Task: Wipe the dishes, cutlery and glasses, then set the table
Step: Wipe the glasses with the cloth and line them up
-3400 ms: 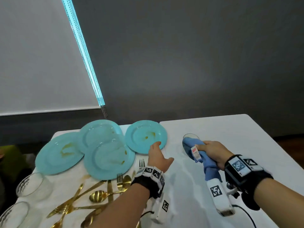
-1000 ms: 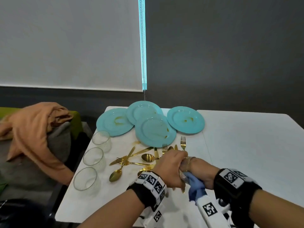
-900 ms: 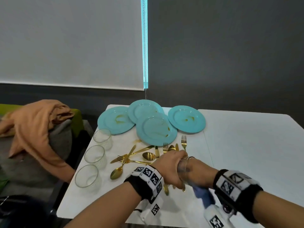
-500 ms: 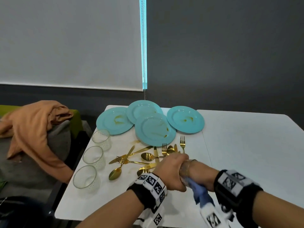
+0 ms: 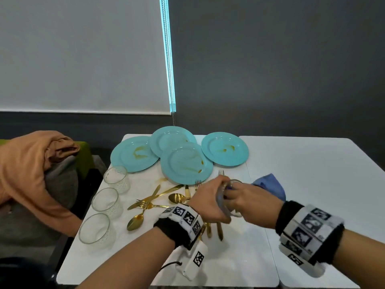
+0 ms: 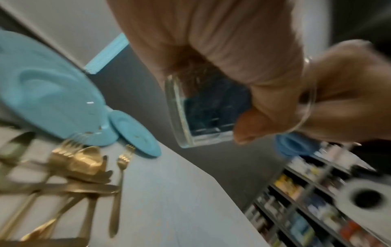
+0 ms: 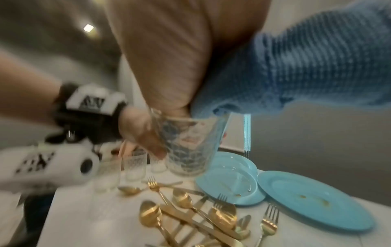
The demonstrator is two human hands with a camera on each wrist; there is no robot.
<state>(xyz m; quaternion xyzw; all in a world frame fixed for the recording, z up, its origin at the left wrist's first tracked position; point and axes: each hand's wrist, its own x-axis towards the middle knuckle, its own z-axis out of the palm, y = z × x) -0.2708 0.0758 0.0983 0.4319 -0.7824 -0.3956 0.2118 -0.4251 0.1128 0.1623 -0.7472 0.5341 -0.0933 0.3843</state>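
My left hand (image 5: 209, 202) grips a clear glass (image 5: 221, 198) held on its side above the table, its rim facing my right hand (image 5: 253, 200). The right hand's fingers push a blue cloth (image 5: 269, 185) into the glass, and the cloth's tail sticks out beyond the hand. In the left wrist view the glass (image 6: 203, 113) shows dark blue cloth inside. In the right wrist view the cloth (image 7: 306, 70) runs down into the glass (image 7: 190, 147). Several stained teal plates (image 5: 186, 163) overlap at the back. Gold cutlery (image 5: 154, 201) lies heaped under my hands.
Three empty glasses (image 5: 105, 202) stand in a row along the left edge of the white table (image 5: 312, 174). An orange garment (image 5: 27, 163) is draped over a seat to the left. A seam splits the table into two halves.
The glass, earlier standing on the right of the table, is now held up in both hands. In the last second the right hand has turned, swinging the cloth's tail from below to beyond it.
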